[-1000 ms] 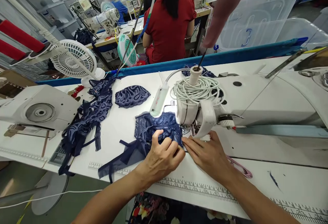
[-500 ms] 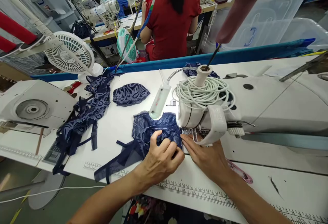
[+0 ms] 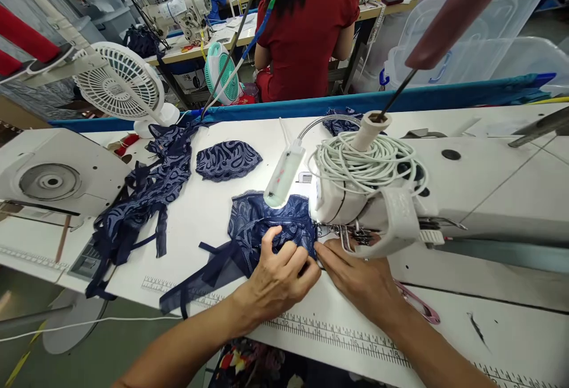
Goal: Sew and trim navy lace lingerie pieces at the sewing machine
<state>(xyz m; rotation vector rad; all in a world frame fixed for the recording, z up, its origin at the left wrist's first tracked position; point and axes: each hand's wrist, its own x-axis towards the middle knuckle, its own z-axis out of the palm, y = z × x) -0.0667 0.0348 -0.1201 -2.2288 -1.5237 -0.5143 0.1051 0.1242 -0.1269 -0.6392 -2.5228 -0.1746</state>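
Navy lace fabric lies on the sewing table, its right edge at the presser foot of the sewing machine. My left hand is closed on the gathered near part of this fabric, thumb and fingers curled in. Dark sheer straps trail from it to the left. Just below the machine head, my right hand lies flat with fingers stretched, tips touching the fabric's right edge; its thumb is hidden. A lit lamp on a bendable neck hangs over the fabric.
Another lace piece and a heap of navy lace garments lie to the left. Coiled cord sits on the machine head. Pink snips rest beside my right wrist. A white fan stands behind; a person in red sits beyond.
The view has shifted a little, so the machine head and red handle appear farther right. Both hands keep nearly the same place on the fabric.
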